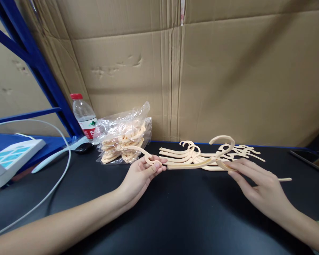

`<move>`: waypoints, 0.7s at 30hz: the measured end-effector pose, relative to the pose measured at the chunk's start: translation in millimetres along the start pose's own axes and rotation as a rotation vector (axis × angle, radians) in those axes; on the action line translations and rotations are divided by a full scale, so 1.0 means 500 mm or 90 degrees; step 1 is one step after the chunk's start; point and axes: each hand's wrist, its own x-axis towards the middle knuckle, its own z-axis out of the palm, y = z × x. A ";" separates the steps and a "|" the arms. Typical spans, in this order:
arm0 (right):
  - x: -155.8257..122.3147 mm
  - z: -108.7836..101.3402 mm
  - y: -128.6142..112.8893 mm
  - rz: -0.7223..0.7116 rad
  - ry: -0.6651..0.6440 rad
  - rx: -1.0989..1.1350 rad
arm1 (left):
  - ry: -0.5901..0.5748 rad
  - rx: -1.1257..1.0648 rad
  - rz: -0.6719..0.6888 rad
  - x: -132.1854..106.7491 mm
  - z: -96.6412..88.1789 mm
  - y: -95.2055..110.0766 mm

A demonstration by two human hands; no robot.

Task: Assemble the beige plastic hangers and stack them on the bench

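Note:
Between the fingers and thumb of my left hand (143,171) is a small beige curved hook piece (140,149), its curve pointing up and left. My right hand (257,182) pinches a beige clothes hanger (191,166) near its middle. This hanger's open hook (231,144) stands up, and one arm reaches left to my left fingertips; whether it touches them I cannot tell. Behind it, several matching hangers (175,153) lie side by side on the black table (170,219). A loose pile of beige hook pieces (241,151) lies further right, partly behind my right hand.
A clear plastic bag (122,138) of beige pieces sits at the back left, beside a red-capped bottle (83,115). Left are a white cable (67,159), a blue metal frame (42,81) and a white-and-blue device (13,159). A dark flat device (312,159) lies right. Cardboard (241,71) stands behind.

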 end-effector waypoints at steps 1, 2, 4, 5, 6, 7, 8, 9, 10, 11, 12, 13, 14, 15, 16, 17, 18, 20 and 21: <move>-0.001 0.000 0.001 0.002 0.006 0.002 | 0.009 0.005 -0.001 0.000 0.000 0.000; -0.002 -0.001 0.002 0.004 0.012 0.004 | 0.013 0.010 0.000 0.000 -0.001 0.001; -0.002 -0.001 0.002 0.009 0.022 0.015 | 0.008 0.018 0.004 0.001 -0.002 0.000; -0.002 -0.002 0.002 0.009 0.026 0.020 | 0.002 0.020 0.006 0.001 -0.003 0.000; -0.002 -0.002 0.001 0.009 0.029 0.027 | -0.009 0.022 0.008 0.001 -0.003 -0.001; -0.001 -0.002 0.000 0.006 0.031 0.033 | -0.022 0.022 0.008 0.000 -0.003 -0.001; -0.001 -0.002 -0.001 0.003 0.032 0.040 | -0.035 0.020 0.008 0.000 -0.002 -0.001; -0.001 -0.002 -0.002 -0.002 0.037 0.042 | -0.049 0.013 0.007 -0.002 -0.001 0.000; -0.001 -0.001 -0.003 -0.007 0.043 0.042 | -0.063 0.005 0.003 -0.003 0.000 0.001; -0.001 -0.001 -0.004 -0.012 0.046 0.040 | -0.077 -0.005 -0.007 -0.005 0.002 0.003; -0.001 0.000 -0.005 -0.018 0.046 0.038 | -0.092 -0.015 -0.021 -0.007 0.004 0.005; -0.002 0.000 -0.006 -0.022 0.045 0.036 | -0.104 -0.023 -0.039 -0.009 0.006 0.007; -0.002 0.000 -0.007 -0.025 0.043 0.036 | -0.118 -0.027 -0.059 -0.011 0.008 0.009; -0.002 -0.001 -0.008 -0.028 0.042 0.037 | -0.131 -0.027 -0.077 -0.013 0.009 0.010; -0.003 -0.001 -0.009 -0.028 0.040 0.039 | -0.143 -0.025 -0.090 -0.015 0.009 0.011; -0.003 -0.002 -0.010 -0.029 0.039 0.040 | -0.154 -0.023 -0.097 -0.017 0.009 0.010; -0.003 -0.002 -0.011 -0.027 0.036 0.039 | -0.163 -0.020 -0.100 -0.018 0.009 0.009; -0.003 -0.003 -0.013 -0.025 0.026 0.039 | -0.181 -0.025 -0.097 -0.019 0.008 0.006; -0.002 -0.004 -0.015 -0.023 0.021 0.039 | -0.188 -0.031 -0.093 -0.018 0.007 0.005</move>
